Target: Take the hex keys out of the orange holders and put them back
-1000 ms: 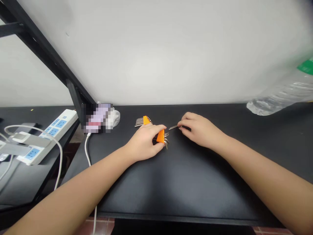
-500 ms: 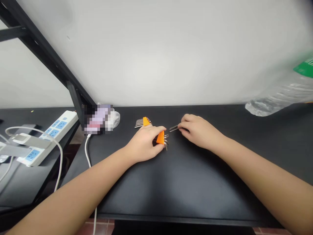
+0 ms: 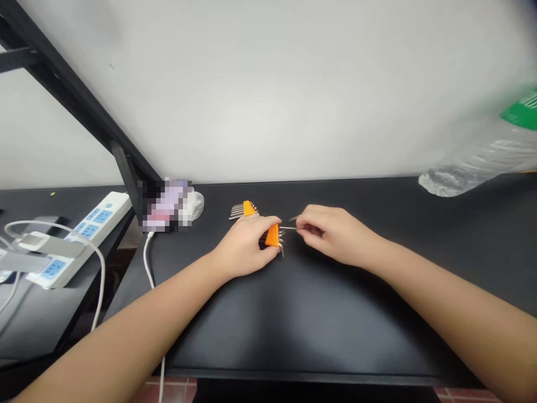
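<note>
My left hand point(image 3: 250, 243) is closed around an orange hex key holder point(image 3: 272, 235), pinched between thumb and fingers. Bent ends of several hex keys stick out of its right side. A single hex key point(image 3: 288, 228) is pinched in the fingertips of my right hand point(image 3: 329, 232), its left tip at the holder's upper right edge. Whether that tip is inside a slot is too small to tell. Just behind these fingers another thin metal key point(image 3: 293, 219) lies on the table, partly hidden. A second orange holder point(image 3: 249, 208) with several keys rests beyond my left hand.
The black table point(image 3: 302, 324) meets a pale wall. A white power strip point(image 3: 90, 229) with plugged-in chargers lies on the left table, and a white cable point(image 3: 146, 260) runs down nearby. A black frame point(image 3: 84, 101) slants at left. A clear plastic wrapping point(image 3: 453, 179) lies at right.
My right hand has moved slightly left and down, bringing a hex key to the holder. Another key now lies behind the fingers. My left hand keeps its hold on the holder.
</note>
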{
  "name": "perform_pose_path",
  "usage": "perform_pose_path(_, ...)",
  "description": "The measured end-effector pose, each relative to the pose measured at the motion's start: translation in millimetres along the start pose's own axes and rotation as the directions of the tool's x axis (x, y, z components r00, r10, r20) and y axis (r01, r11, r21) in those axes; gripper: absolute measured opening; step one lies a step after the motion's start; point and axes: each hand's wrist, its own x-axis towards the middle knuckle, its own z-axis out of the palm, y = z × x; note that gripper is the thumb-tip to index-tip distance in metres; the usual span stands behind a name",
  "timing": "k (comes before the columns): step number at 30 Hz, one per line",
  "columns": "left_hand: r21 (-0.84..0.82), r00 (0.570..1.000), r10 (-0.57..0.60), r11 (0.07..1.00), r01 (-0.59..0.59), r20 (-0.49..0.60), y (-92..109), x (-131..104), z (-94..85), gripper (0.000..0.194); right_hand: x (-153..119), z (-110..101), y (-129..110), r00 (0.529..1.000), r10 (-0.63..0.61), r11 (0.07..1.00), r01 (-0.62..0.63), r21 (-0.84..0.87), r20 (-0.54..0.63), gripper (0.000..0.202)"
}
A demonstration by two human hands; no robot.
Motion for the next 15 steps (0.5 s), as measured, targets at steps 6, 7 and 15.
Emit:
perform_pose_path(6,0.001,1.0,0.001,1.0,-0.001,-0.018,0.9,-0.2,1.4,0.047,-2.6,2.9,-0.9,0.993,-0.113,0.993,0.114,0.007,-0.04,0.016)
perform_pose_path(7,0.0,1.0,0.002,1.0,-0.002,-0.022,1.0,-0.3,1.5,0.047,-3.1,3.1,-0.6,0.992,-0.121,0.993,0.121,0.001,-0.042,0.016)
perform_pose_path(15,0.013,1.0,-0.005,1.0,0.005,-0.018,0.6,-1.0,0.6,0.049,-3.8,-0.9,-1.6,0.989,-0.135,0.99,0.132,-0.044,-0.062,0.018)
